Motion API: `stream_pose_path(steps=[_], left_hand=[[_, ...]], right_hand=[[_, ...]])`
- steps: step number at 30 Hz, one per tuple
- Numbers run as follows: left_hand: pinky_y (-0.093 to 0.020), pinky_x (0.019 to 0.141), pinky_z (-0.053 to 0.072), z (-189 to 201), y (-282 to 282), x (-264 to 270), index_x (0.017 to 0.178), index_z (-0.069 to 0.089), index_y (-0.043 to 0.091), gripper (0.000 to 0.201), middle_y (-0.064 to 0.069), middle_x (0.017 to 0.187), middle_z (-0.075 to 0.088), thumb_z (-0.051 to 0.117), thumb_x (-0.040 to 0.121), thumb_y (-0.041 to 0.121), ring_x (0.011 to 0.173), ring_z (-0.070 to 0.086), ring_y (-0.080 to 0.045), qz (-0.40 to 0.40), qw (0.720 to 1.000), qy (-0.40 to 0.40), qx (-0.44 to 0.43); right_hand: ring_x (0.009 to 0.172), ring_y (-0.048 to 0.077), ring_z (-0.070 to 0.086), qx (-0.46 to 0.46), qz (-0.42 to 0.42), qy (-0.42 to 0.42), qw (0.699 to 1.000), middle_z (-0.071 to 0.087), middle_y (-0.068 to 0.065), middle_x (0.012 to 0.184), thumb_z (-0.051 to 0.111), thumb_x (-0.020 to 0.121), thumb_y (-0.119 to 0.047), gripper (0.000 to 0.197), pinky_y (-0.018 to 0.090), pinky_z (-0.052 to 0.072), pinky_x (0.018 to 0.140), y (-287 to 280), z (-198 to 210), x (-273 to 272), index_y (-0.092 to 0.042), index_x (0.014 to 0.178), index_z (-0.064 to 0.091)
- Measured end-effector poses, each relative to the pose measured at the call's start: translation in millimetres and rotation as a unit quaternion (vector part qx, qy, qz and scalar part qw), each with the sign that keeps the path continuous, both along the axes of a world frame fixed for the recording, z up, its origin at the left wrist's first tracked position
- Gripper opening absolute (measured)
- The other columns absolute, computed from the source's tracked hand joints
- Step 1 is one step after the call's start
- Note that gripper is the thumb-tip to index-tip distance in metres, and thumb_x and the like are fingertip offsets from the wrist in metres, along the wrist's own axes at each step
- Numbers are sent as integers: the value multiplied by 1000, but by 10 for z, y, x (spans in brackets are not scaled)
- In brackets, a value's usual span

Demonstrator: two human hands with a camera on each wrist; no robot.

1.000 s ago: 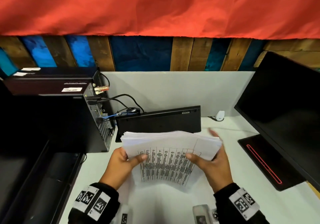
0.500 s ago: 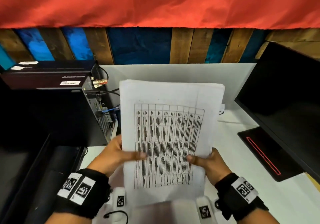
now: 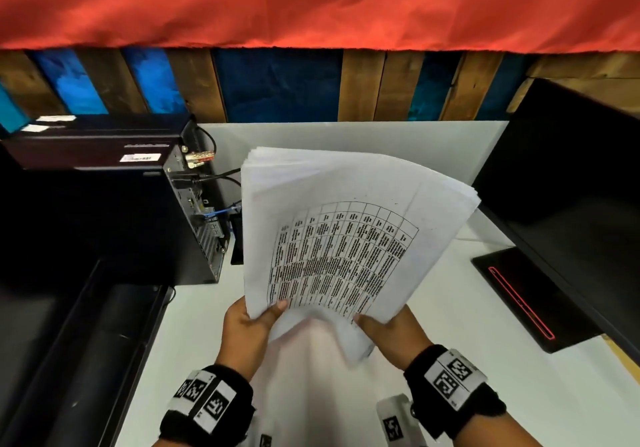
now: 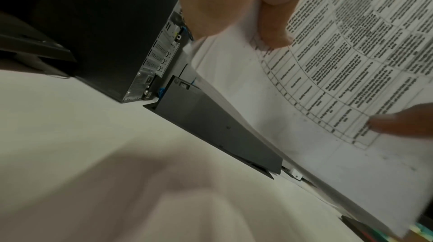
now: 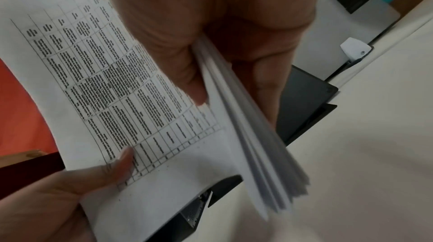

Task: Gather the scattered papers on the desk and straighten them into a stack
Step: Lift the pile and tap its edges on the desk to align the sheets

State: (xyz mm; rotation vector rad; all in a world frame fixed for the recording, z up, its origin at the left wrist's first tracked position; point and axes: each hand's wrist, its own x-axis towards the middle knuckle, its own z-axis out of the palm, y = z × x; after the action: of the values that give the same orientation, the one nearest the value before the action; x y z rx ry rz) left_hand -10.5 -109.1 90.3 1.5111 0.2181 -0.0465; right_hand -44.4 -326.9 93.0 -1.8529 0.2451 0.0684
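Now both hands are holding the papers [image 3: 346, 239] up off the white desk [image 3: 485, 360], tilted toward the right. The left hand [image 3: 247, 329] is pinching the lower left edge, thumb pressing on the printed table; the right hand [image 3: 391, 329] is gripping the lower right corner, where thin sheet edges are fanning out unevenly. A black computer case [image 3: 114, 211] is standing just left, a dark monitor [image 3: 571, 204] is sitting right, and smooth desk is lying open between them.

Black computer tower [image 3: 104, 204] at left, dark monitor [image 3: 571, 187] at right, red cloth [image 3: 311, 0] above
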Motion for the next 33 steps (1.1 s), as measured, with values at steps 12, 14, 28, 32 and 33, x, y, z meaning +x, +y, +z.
stream_pose_path(steps=[12,14,28,32,33], left_hand=[[-27,83,57,440,-58,-13,104,71,11,34,3,97,78,78,72,0,94,73,-13,-12,996,-82,-35],[-18,74,57,556,-55,-1,102,70,10,36,4,94,78,78,70,-4,90,74,-11,-18,992,-116,-43],[-24,78,50,853,-173,130,107,55,14,15,-13,99,69,57,92,14,86,66,-12,138,965,-201,-95],[-30,73,54,842,-202,93,96,59,20,13,-17,98,71,62,89,31,84,67,-23,112,970,-202,-71],[-34,74,55,845,-210,76,95,60,20,21,-18,98,70,66,83,36,86,67,-27,109,971,-203,-61]], right_hand=[[72,9,72,128,-99,-93,982,76,-7,72,74,76,2,23,26,56,68,56,401,21,-21,79,72],[74,5,72,132,-110,-126,977,76,-10,76,74,75,2,25,27,58,71,88,544,1,-21,85,72],[116,-5,39,-198,-177,-341,902,28,-2,138,75,78,-23,39,0,37,89,219,656,-93,-33,113,63],[118,-15,37,-187,-166,-340,907,29,-4,136,75,78,-26,40,0,42,85,253,669,-115,-33,115,63],[118,-16,36,-191,-159,-345,905,29,-3,136,74,78,-25,40,-1,42,85,265,664,-118,-31,115,63]])
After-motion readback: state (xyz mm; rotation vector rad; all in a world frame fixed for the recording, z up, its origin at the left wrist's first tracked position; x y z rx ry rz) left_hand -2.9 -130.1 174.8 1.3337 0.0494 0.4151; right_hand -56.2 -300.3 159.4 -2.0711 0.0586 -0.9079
